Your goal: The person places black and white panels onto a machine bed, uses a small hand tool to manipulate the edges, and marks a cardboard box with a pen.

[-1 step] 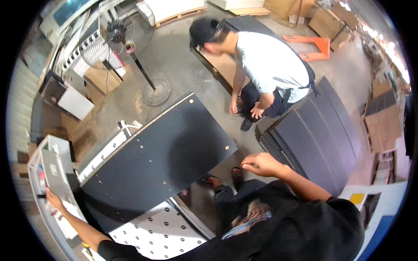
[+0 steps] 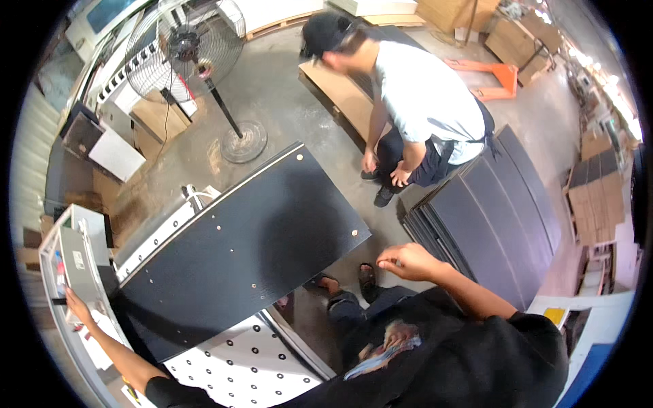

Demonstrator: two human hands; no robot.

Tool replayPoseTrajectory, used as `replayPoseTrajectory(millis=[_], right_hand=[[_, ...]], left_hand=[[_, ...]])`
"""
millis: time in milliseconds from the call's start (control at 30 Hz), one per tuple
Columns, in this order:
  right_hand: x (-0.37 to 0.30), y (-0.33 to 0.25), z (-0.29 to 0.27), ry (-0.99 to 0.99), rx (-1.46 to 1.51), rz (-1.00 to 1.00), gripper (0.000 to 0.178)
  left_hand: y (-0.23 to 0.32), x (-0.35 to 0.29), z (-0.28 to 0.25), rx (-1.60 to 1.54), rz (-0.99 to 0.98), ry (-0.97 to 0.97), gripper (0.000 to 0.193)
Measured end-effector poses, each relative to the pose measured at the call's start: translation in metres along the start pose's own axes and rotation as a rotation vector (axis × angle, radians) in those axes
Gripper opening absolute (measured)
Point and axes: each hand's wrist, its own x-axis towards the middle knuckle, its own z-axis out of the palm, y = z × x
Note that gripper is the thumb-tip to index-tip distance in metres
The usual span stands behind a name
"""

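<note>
A large black panel (image 2: 224,268) with several small drilled holes lies at a slant in front of me, on a white bed (image 2: 224,370) dotted with black round spots. My left hand (image 2: 79,307) reaches to the grey-and-white unit (image 2: 71,248) at the far left. Its fingers are bent beside a short black piece that sticks out past them; what they grip is too small to make out. Just off the panel's right corner, my right hand (image 2: 411,262) hangs in the air with fingers curled in. Whatever lies inside them is hidden.
Ahead, a co-worker (image 2: 425,102) in a white shirt crouches beside a stack of dark panels (image 2: 486,211). A standing fan (image 2: 185,47) is beyond the panel at left. An orange pallet jack (image 2: 500,80) and cardboard stacks (image 2: 595,197) stand at right.
The view has shifted slightly. My left hand sits a little further left at the unit, and the co-worker's hands have moved slightly. My right hand stays curled in nearly the same place.
</note>
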Motion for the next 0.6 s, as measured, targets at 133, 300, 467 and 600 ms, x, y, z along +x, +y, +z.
replayPoseTrajectory(millis=[133, 300, 467, 600], right_hand=[[-0.005, -0.004, 0.006, -0.081, -0.060, -0.057, 0.025], [0.002, -0.045, -0.018, 0.169, 0.035, 0.076, 0.027], [0.039, -0.068, -0.008, 0.354, 0.305, -0.187, 0.017], [0.070, -0.102, -0.005, 0.209, 0.205, -0.462, 0.013]], left_hand=[[-0.010, -0.004, -0.045, 0.132, -0.045, -0.098, 0.065], [0.030, -0.016, 0.011, 0.127, -0.069, 0.088, 0.044], [0.014, -0.027, -0.065, 0.167, 0.300, 0.197, 0.050], [0.064, -0.166, -0.108, -0.273, 0.067, 0.177, 0.051]])
